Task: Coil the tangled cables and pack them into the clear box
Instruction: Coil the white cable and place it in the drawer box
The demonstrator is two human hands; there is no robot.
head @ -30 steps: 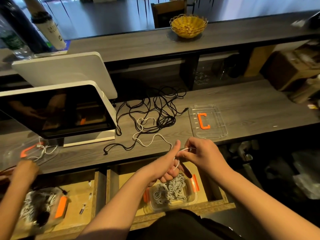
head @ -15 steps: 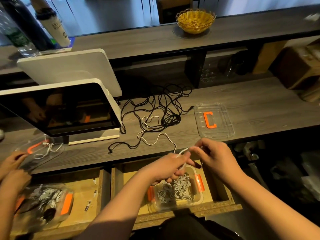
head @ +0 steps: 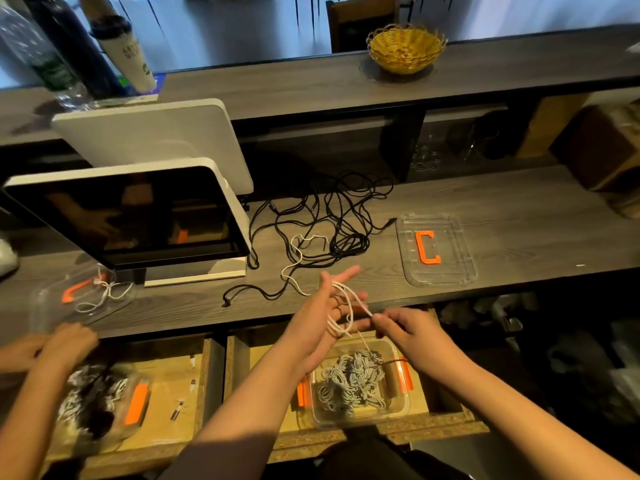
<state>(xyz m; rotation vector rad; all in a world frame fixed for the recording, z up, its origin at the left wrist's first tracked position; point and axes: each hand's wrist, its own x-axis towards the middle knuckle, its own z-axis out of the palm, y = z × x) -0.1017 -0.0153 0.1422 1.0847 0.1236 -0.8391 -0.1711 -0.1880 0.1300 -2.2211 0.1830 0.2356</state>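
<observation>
Winding the white cable round my spread hand

Left hand [head: 323,318] fingers straight with loops of white cable [head: 346,303] on them, right hand [head: 407,329] pinching the strand. Loops could slip off the fingertips if I yank; the tail's snagged in the black tangle [head: 332,220] on the bench [head: 519,216]. Clear box [head: 360,386] sits right below, crowded.

I read the scene as dim overall, lit mainly by cool daylight entering across the top of the frame. The upper counter [head: 311,88] takes a pale sheen; the recess below it is near black. The dark monitor screen [head: 138,220] carries faint reflections. Heavy shadow covers the lower right corner and the bottom centre. Wide-angle distortion bows the counter edges, most strongly at left and right. The bottle [head: 41,57] at upper left is stretched and soft. The forearms at the bottom edge are slightly blurred.
</observation>
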